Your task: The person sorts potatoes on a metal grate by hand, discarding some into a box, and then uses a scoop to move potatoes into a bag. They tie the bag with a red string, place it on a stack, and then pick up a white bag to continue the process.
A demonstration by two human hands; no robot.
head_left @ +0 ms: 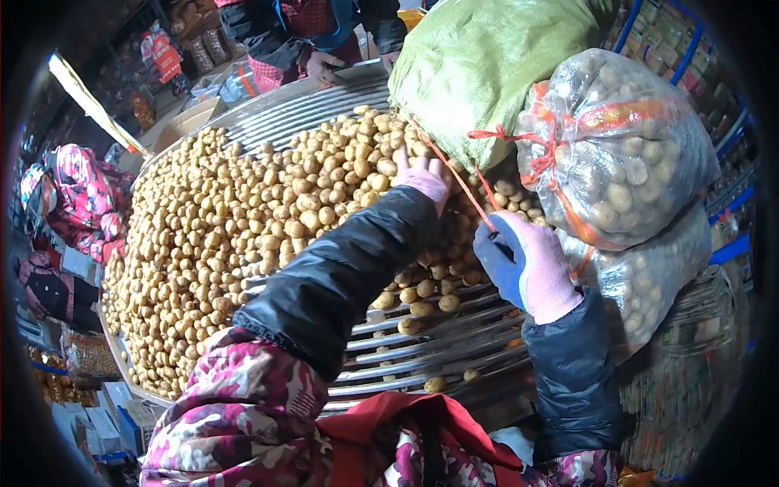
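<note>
My right hand (531, 264), in a pink and blue glove, is closed on a red string (456, 172). The string runs tautly up toward the mouth of a pale green woven sack (479, 69), which lies tilted over the potatoes (304, 185). At the lower edge of that sack my left hand (422, 177), gloved in pink, rests on the potatoes with its fingers apart. Its fingertips are partly hidden among them. A clear plastic bag (621, 166) full of potatoes, tied with red string, sits just right of the green sack.
The potatoes spread over a slatted metal table (430, 349). Another filled clear bag (649, 276) lies beneath the tied one. Across the table, a person's hand (324, 66) rests on the rim. Another person in a pink patterned jacket (81, 191) is at the left.
</note>
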